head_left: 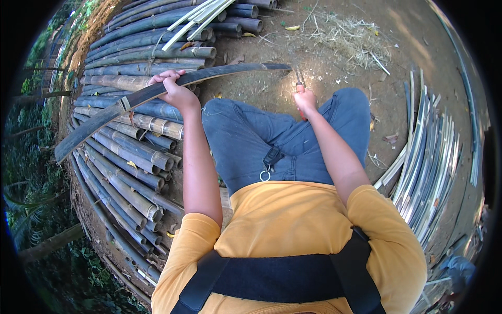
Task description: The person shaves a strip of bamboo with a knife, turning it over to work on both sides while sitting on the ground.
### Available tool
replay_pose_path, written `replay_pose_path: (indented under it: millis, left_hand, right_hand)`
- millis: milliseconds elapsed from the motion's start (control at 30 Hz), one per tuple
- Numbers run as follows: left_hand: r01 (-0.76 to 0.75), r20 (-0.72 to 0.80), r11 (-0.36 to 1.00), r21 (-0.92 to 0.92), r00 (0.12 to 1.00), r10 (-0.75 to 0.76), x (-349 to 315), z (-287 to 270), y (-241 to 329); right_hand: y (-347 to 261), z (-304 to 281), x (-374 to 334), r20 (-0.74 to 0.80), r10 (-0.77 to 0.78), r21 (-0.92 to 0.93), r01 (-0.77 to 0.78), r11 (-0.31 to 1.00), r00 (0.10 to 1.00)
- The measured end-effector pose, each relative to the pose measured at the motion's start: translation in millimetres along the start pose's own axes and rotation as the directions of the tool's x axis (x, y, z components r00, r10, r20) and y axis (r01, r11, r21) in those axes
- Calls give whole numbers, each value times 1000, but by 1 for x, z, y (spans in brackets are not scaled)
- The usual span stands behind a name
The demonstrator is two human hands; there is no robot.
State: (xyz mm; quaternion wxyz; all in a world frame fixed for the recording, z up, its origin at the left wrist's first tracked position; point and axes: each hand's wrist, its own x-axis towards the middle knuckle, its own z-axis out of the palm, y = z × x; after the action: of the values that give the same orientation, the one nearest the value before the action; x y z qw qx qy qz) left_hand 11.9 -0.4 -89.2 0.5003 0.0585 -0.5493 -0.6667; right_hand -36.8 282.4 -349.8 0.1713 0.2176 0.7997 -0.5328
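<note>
My left hand (175, 89) is closed round a long split bamboo piece (144, 95), dark on its outer face with a pale node. The piece slants from the lower left up across the bamboo pile, and its far end narrows beyond my knees. In my right hand (304, 99), fingers wrapped round its grip, is a red-handled tool (299, 85). Its narrow metal end points away from me beside the tip of the bamboo piece; whether they touch I cannot tell. Blue trousers (246, 136) cover my bent legs below both hands.
Cut bamboo poles (141, 152) lie stacked to my left, with pale split strips (201, 18) across the far ones. Thin shavings (350, 39) litter the dirt ahead. Bundled bamboo strips (426, 167) lie to my right, and green plants (31, 209) border the far left.
</note>
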Motion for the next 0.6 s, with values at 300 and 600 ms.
replay_pose_path:
  millis: [300,600]
  left_hand:
    - [-59,64,984,-170,995,71,25,17,29]
    - [-80,128,984,-157,987,101,40,13,32]
  right_hand:
    - [-25,-14,12,206,25,-49,-15,999,978]
    - [-14,-42,103,248,90,-183,-44,982,965]
